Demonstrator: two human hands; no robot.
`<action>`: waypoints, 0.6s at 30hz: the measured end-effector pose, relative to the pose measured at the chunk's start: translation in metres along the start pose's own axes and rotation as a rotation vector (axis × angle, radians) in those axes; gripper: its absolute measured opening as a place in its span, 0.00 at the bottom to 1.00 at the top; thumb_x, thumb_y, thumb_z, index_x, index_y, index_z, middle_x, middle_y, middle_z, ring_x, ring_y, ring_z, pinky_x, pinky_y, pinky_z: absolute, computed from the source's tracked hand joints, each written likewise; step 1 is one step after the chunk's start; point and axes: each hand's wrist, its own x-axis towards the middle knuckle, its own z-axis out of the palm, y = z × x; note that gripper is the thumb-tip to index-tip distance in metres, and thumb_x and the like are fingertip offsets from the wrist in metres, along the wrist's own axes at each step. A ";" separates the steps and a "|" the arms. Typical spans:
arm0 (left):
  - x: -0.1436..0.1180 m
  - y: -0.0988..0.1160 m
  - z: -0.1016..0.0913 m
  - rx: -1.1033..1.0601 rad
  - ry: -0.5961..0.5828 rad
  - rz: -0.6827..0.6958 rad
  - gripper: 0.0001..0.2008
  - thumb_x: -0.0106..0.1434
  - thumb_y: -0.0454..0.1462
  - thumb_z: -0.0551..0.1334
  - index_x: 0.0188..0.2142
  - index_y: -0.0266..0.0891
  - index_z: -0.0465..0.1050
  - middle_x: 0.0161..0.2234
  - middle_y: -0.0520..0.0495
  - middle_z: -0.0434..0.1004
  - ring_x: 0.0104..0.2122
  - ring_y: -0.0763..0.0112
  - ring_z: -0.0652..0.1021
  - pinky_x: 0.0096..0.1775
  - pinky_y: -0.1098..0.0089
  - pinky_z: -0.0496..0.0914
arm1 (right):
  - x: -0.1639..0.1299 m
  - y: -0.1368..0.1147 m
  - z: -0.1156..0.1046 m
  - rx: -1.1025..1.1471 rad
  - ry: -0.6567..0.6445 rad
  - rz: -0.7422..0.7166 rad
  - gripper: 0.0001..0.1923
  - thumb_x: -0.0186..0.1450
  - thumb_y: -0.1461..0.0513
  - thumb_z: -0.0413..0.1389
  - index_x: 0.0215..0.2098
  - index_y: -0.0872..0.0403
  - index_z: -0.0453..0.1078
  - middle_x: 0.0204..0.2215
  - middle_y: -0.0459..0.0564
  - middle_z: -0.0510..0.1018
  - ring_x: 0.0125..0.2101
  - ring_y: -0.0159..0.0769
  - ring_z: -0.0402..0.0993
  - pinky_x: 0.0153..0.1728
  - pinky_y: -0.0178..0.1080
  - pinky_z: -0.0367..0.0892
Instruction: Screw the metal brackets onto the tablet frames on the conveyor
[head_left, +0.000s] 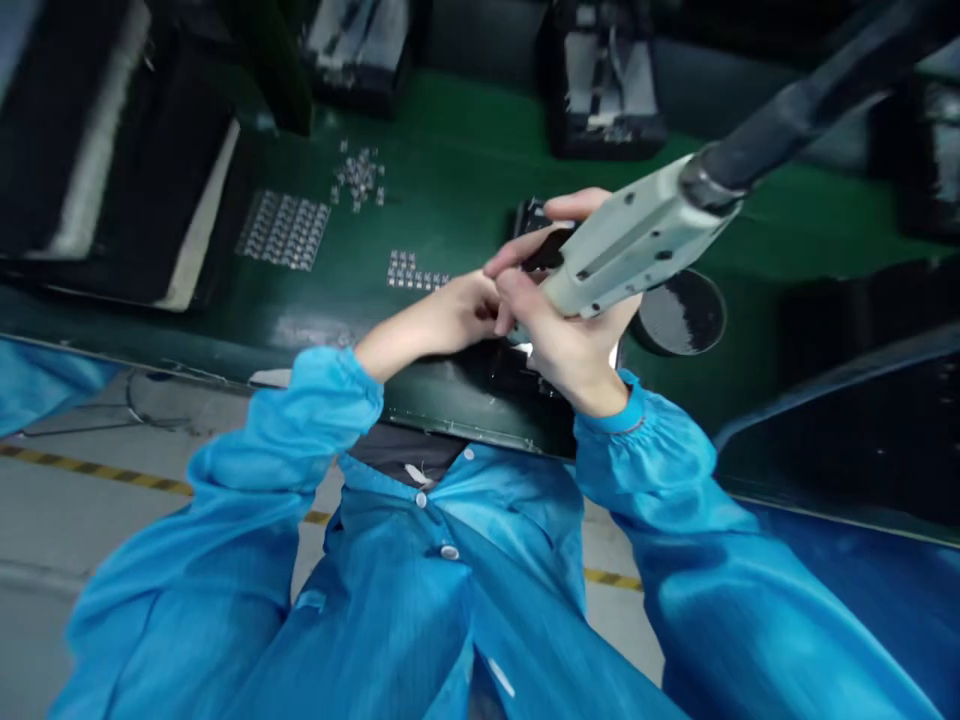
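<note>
My right hand [574, 345] grips the pale grey body of an electric screwdriver [637, 240], whose dark cable runs up to the top right. My left hand [450, 315] reaches in from the left, its fingers pinched close to the tool's lower end, just over a dark part [536, 225] lying on the green work surface [450, 170]. What the left fingers pinch is too small to see. Both arms wear blue sleeves.
Groups of small metal screws [285, 230] lie on the green surface at left, with a loose pile [358, 178] behind and a small row [411, 272] nearer my hands. A round black pad [682, 315] sits at right. Dark trays [604, 85] stand at the back.
</note>
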 end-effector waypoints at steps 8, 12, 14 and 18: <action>-0.084 0.008 0.047 0.320 0.069 0.021 0.30 0.79 0.41 0.72 0.76 0.43 0.73 0.80 0.27 0.65 0.74 0.34 0.73 0.74 0.34 0.72 | 0.039 -0.020 -0.137 -0.075 0.532 -0.141 0.21 0.66 0.62 0.67 0.56 0.47 0.70 0.35 0.42 0.80 0.19 0.26 0.63 0.16 0.32 0.59; -0.067 0.017 0.050 -0.490 0.243 -0.247 0.41 0.75 0.45 0.75 0.81 0.51 0.62 0.80 0.32 0.65 0.65 0.46 0.83 0.55 0.53 0.87 | 0.036 0.001 -0.187 -0.094 0.729 -0.139 0.27 0.58 0.65 0.67 0.53 0.49 0.65 0.40 0.43 0.79 0.30 0.29 0.75 0.16 0.31 0.60; -0.050 0.025 0.039 -0.762 0.354 -0.385 0.41 0.73 0.48 0.76 0.79 0.47 0.67 0.73 0.33 0.76 0.56 0.49 0.87 0.42 0.63 0.85 | 0.032 0.014 -0.197 -0.077 0.778 -0.165 0.33 0.52 0.60 0.72 0.51 0.51 0.62 0.48 0.46 0.79 0.36 0.31 0.80 0.12 0.31 0.58; 0.006 0.008 -0.017 -0.640 0.710 -0.211 0.32 0.72 0.47 0.76 0.72 0.49 0.78 0.73 0.44 0.78 0.61 0.47 0.84 0.40 0.67 0.81 | 0.022 0.014 -0.192 -0.129 0.698 -0.123 0.34 0.55 0.56 0.76 0.51 0.56 0.64 0.45 0.49 0.81 0.27 0.29 0.76 0.13 0.33 0.62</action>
